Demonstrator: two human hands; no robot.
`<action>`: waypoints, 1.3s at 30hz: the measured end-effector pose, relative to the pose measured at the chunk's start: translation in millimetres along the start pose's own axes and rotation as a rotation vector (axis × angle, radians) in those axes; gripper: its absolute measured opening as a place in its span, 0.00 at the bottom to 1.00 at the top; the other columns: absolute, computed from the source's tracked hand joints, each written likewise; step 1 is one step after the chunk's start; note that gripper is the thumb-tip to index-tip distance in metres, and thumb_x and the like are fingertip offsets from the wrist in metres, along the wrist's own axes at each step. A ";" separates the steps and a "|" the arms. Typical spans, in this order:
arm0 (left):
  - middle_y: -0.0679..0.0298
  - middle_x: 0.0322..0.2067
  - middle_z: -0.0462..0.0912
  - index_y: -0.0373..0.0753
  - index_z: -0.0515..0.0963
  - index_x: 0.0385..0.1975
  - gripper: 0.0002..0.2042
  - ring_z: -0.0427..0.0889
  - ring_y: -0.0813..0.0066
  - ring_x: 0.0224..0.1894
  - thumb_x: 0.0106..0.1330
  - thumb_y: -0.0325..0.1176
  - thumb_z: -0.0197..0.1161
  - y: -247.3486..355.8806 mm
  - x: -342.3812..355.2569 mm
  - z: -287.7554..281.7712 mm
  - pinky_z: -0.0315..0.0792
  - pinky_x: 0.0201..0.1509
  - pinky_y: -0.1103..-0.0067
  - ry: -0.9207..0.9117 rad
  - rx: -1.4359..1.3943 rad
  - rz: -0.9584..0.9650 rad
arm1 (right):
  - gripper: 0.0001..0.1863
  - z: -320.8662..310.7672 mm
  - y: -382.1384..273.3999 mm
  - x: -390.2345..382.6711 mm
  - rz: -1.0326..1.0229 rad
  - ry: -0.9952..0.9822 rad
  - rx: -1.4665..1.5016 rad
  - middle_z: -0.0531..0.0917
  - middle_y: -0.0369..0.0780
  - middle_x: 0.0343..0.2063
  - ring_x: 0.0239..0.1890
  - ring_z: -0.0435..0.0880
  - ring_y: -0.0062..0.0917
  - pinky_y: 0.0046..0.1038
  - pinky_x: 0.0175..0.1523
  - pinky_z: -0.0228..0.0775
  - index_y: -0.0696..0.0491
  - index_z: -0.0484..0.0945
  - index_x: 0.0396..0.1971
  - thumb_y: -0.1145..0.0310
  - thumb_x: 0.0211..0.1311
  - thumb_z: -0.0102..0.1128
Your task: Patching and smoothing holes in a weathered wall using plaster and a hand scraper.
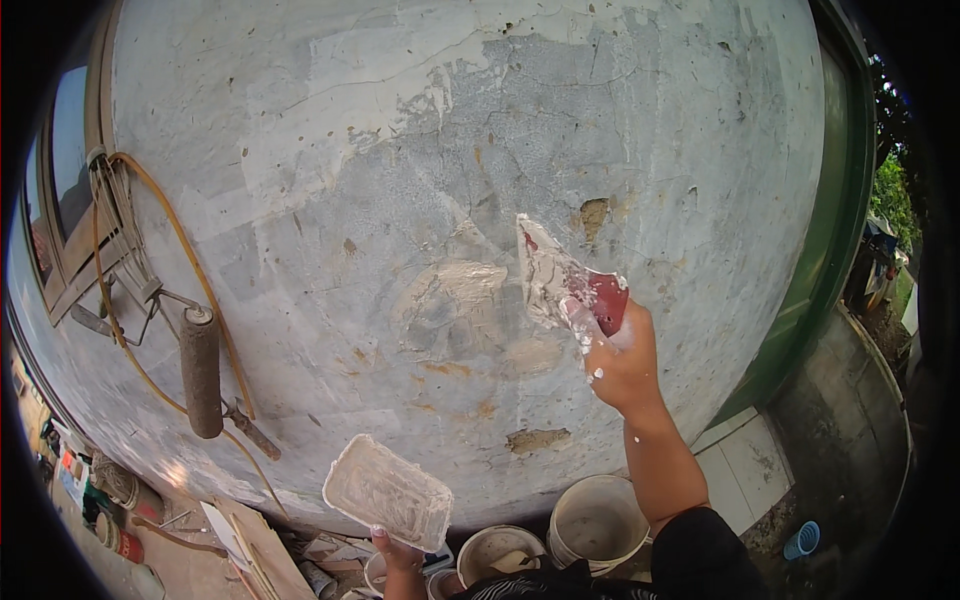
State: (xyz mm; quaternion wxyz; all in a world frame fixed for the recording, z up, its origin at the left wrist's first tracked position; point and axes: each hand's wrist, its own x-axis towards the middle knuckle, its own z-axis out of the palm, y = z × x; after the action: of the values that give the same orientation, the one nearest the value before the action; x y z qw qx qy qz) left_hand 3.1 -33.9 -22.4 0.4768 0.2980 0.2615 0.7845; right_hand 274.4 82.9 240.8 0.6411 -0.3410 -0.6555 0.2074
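Note:
My right hand (622, 365), spotted with white filler, grips a red-handled putty knife (560, 280) whose blade is smeared with paste, held up at the wall (700, 150) just right of a beige, freshly smeared patch (450, 300). Lower down, my left hand (398, 560) holds a rectangular plastic tray (388, 490) coated with pale filler. The wall's grey-white paint is cracked, with broken spots (593, 215) above and below the patch.
Roller frames (203, 370) and orange hose (160, 190) hang by a window (70, 130) at left. Buckets (598, 525), boards (255, 555) and tools lie along the wall's foot. At right are a green door frame (835, 230), tiled step (740, 470) and blue cup (803, 540).

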 end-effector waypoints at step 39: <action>0.53 0.59 0.61 0.38 0.50 0.65 0.46 0.67 0.53 0.58 0.51 0.62 0.58 97.3 -7.9 -71.7 0.68 0.57 0.60 -0.034 -0.074 -0.074 | 0.09 106.9 15.6 -7.9 -0.244 0.093 -0.676 0.78 0.51 0.23 0.27 0.78 0.47 0.38 0.31 0.68 0.59 0.77 0.32 0.68 0.56 0.56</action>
State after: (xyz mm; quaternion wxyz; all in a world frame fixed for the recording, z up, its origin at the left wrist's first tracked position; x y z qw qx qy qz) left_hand -103.0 -89.8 -5.8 0.5203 0.2836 0.2350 0.7705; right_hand 171.9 105.6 214.3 0.5413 -0.4621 -0.6930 -0.1149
